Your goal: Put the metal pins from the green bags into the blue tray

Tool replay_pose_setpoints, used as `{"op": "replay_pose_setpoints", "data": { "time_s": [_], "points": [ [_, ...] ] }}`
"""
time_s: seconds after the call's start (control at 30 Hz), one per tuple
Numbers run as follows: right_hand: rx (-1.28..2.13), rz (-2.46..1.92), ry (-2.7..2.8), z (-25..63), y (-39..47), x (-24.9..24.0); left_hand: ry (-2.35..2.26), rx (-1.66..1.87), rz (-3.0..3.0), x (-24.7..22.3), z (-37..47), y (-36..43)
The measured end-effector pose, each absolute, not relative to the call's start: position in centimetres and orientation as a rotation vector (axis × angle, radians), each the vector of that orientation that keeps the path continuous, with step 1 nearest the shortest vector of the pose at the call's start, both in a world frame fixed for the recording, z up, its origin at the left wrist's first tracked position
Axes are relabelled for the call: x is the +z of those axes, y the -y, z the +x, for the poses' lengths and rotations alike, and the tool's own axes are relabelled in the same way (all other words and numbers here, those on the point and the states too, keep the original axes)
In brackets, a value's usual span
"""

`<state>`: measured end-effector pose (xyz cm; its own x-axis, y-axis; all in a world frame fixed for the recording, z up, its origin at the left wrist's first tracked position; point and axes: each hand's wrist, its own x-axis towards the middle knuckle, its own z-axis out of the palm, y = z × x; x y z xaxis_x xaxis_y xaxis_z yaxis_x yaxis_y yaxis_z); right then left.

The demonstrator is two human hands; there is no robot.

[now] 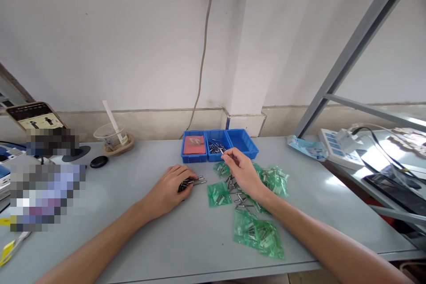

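My left hand (pixel 175 186) rests on the grey table, its fingers curled round a bundle of dark metal pins (pixel 189 182) whose ends stick out to the right. My right hand (pixel 241 169) pinches a small metal pin (pixel 222 151) at the front edge of the middle blue bin (pixel 215 157), which holds more pins. The left blue bin (pixel 194 158) has a pink packet (pixel 194 145) in it; the right blue bin (pixel 242 140) holds nothing visible. Green plastic bags (pixel 219 194) of small parts and loose pins (pixel 242 200) lie below and around my right hand.
A cup with a straw (pixel 113 135) and a black round object (pixel 99 162) stand at the left, near a propped phone (pixel 36 117). At the right are a blue packet (pixel 307 147), a power strip (pixel 339 148) and a grey metal frame (pixel 349 44).
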<state>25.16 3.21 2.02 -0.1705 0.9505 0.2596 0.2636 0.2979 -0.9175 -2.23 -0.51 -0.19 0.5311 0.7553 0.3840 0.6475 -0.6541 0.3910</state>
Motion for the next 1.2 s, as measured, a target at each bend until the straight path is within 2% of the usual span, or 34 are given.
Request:
{"op": "replay_pose_setpoints", "data": {
  "time_s": [1.2],
  "points": [
    [0.945,-1.082,1.734,25.3,-3.2,2.7,-1.169,0.757,2.615,-0.5,-2.7,0.3]
  ]
}}
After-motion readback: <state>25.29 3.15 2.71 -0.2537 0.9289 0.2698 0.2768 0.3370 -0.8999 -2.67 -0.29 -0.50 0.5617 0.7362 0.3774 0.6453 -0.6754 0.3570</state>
